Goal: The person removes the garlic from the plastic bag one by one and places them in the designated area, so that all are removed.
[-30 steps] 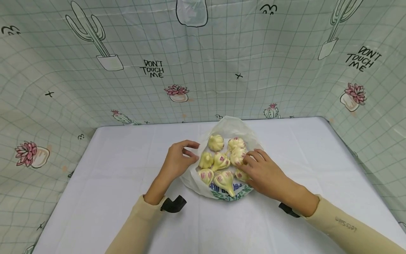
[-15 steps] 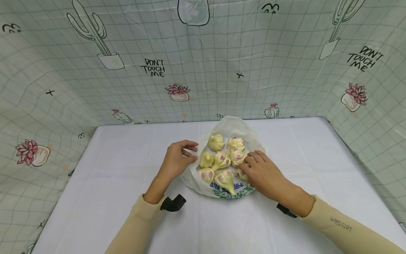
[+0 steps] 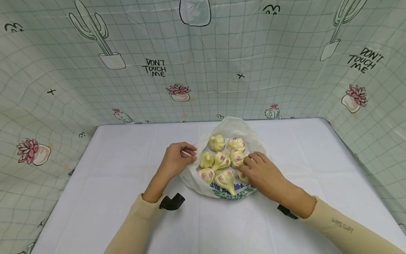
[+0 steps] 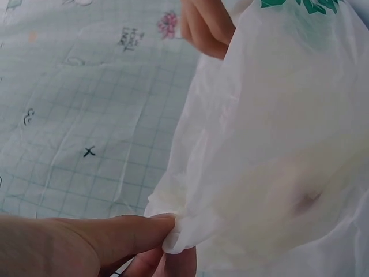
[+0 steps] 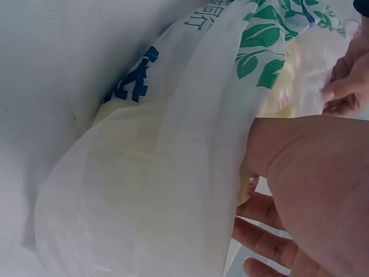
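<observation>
A white plastic bag (image 3: pixel 193 176) with blue lettering and green leaf print lies with its mouth spread wide. Several garlic bulbs (image 3: pixel 225 180), pale yellow with purple streaks, sit inside it. On the bag's left side, my left hand (image 3: pixel 177 158) pinches the rim; the left wrist view shows its thumb (image 4: pixel 144 229) pressing a fold of film against the fingers. My right hand (image 3: pixel 264 174) grips the opposite rim, its fingertips reaching over the bulbs. It partly covers the bulb at the lower right (image 3: pixel 243 176). In the right wrist view, film hides part of its fingers.
The bag stands on a table (image 3: pixel 127 169) covered in white cloth. Behind and beside the table hangs a checked curtain (image 3: pixel 215 53) with cactus drawings. A black strap piece (image 3: pixel 172 202) juts from the left wrist, and another (image 3: pixel 287 211) from the right.
My left hand has shifted slightly left with the rim, and the bag's right edge stands a little farther out. The right hand stays nearly where it was; the garlic bulbs remain inside.
</observation>
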The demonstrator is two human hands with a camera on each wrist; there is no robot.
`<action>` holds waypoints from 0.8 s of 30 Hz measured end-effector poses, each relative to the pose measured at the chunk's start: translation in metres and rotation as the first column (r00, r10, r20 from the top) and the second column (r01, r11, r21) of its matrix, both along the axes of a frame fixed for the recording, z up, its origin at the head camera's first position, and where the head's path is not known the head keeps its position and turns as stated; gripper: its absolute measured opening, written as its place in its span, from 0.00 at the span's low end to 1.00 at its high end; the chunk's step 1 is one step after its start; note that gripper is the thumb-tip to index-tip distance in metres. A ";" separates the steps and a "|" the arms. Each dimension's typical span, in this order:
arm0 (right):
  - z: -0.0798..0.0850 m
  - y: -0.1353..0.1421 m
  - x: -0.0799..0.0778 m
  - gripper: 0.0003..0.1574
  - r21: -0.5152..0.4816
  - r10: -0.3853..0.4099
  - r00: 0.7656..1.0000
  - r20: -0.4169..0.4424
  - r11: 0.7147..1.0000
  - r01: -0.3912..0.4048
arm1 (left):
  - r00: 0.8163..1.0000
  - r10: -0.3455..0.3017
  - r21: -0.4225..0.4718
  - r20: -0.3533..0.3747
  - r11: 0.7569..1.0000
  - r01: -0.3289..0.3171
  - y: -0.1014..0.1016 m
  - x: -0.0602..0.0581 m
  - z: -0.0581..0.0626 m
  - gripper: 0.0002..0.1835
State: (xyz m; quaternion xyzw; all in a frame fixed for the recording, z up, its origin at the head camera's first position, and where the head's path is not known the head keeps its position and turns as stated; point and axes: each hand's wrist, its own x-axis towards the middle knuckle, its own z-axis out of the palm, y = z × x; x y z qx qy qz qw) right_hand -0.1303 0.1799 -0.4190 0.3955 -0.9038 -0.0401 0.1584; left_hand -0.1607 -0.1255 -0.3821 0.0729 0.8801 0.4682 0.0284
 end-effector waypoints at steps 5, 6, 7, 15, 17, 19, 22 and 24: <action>0.003 0.002 0.000 0.28 -0.079 -0.001 1.000 0.011 0.997 0.002 | 0.999 0.040 0.016 -0.005 0.999 -0.040 0.000 0.001 -0.001 0.10; 0.004 0.002 0.000 0.29 -0.102 0.004 1.000 0.010 0.995 -0.003 | 0.999 0.046 0.021 -0.007 0.999 -0.046 0.000 0.001 -0.001 0.10; 0.005 0.002 0.000 0.29 -0.124 0.010 1.000 0.008 0.992 -0.009 | 0.999 0.051 0.026 -0.009 0.998 -0.051 0.000 0.001 -0.002 0.10; 0.017 0.004 -0.003 0.35 -0.253 0.063 0.998 -0.016 0.965 -0.065 | 0.997 0.076 0.065 -0.015 0.995 -0.075 -0.002 0.000 -0.003 0.09; 0.022 0.006 -0.005 0.36 -0.277 0.067 0.997 -0.023 0.958 -0.071 | 0.997 0.076 0.076 -0.011 0.994 -0.075 -0.002 0.000 -0.002 0.09; 0.027 0.008 -0.006 0.36 -0.300 0.063 0.998 -0.027 0.952 -0.068 | 0.997 0.073 0.085 -0.008 0.994 -0.072 -0.002 0.000 -0.003 0.09; 0.035 0.012 -0.009 0.36 -0.337 0.055 0.998 -0.025 0.939 -0.060 | 0.997 0.076 0.100 0.008 0.992 -0.077 -0.002 0.000 -0.003 0.09; 0.040 0.014 -0.011 0.36 -0.362 0.048 0.999 -0.021 0.931 -0.052 | 0.997 0.078 0.106 0.018 0.991 -0.079 -0.002 0.000 -0.003 0.09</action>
